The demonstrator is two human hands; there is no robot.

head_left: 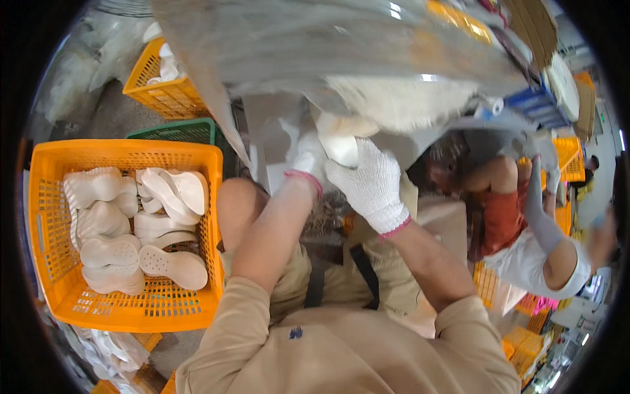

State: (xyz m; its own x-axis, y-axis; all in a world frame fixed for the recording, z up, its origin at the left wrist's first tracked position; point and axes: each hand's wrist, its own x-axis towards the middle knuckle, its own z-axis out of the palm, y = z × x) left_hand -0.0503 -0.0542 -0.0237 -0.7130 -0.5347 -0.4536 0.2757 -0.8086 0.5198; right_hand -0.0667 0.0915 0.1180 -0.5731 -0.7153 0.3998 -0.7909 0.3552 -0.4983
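Both hands wear white knitted work gloves with pink cuffs and are raised in front of the person's chest, close together. The right hand [371,184] is curled around a cream-white moulded foam shoe sole [341,146], its fingers clamped over the sole's rounded end. The left hand [307,163] sits just beside it, touching the same sole from the left; how tightly its fingers close cannot be told, since the sole and the glove blend together there. The sole is held up in the air just under a large blurred sheet of clear plastic [315,46] that spans the top of the view. To the person's left, on the floor, stands an orange plastic lattice crate [131,302] holding a loose pile of white shoe soles [131,230], some lying tread side up. Behind it are a green crate [180,131] and a second orange crate [164,95] with more white pieces. At the right, another person in an orange top and white shorts [525,243] bends over among further orange crates, well apart from the raised hands.
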